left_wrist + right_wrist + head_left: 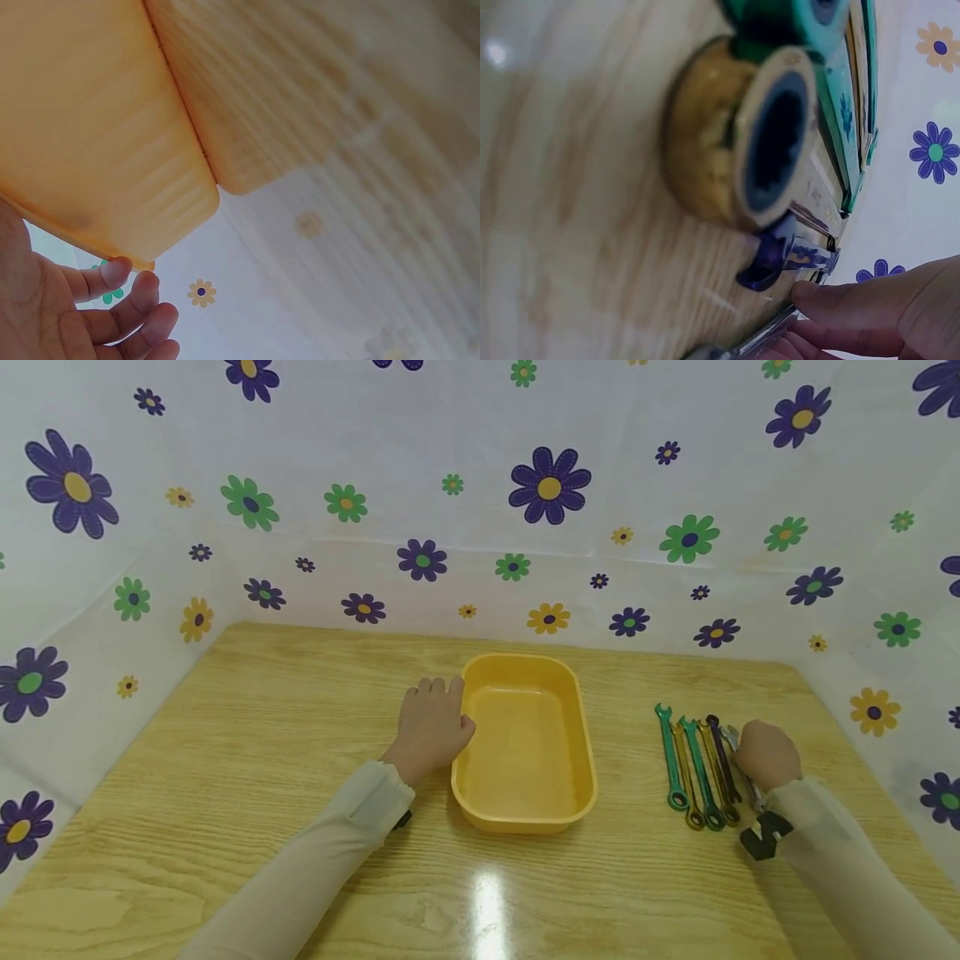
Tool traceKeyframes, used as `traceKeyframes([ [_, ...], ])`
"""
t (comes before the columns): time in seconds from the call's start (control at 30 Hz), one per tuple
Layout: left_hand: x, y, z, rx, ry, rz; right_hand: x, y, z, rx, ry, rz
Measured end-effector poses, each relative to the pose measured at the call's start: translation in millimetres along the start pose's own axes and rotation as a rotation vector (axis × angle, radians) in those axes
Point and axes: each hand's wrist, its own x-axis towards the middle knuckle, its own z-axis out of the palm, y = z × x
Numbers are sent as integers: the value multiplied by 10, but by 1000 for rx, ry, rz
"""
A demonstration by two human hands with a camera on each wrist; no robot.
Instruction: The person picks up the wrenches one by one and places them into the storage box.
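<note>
A yellow plastic basin (pixel 525 823) sits mid-table with nothing in it. My left hand (pixel 431 727) is at its left rim, thumb over the edge and loosely bent fingers (pixel 142 300) outside; the left wrist view hides the thumb. On the right, my right hand (pixel 768 753) pinches a silver wrench (pixel 761 337) between thumb and fingers, low over the table. Left of it lie a dark purple wrench (pixel 722 756), gold wrenches (pixel 687 777) and green wrenches (pixel 669 752), side by side. A gold ring end (pixel 705 142) looms large in the right wrist view.
The wooden table (pixel 300 710) has a bright glare patch near its front. White cloth printed with flowers (pixel 450 427) closes off the back and both sides. Dark straps (pixel 765 835) show at the wrists. A stretch of tabletop separates basin and wrenches.
</note>
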Motion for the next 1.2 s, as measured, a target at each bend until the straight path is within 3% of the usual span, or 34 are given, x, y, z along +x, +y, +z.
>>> traceKeyframes([
  [0.73,2,7,5,13,9,-3,33,-40,-11,-6,-8,59],
  [1.2,18,3,-4,16,-3,-2,67,110,-57,153,-56,96],
])
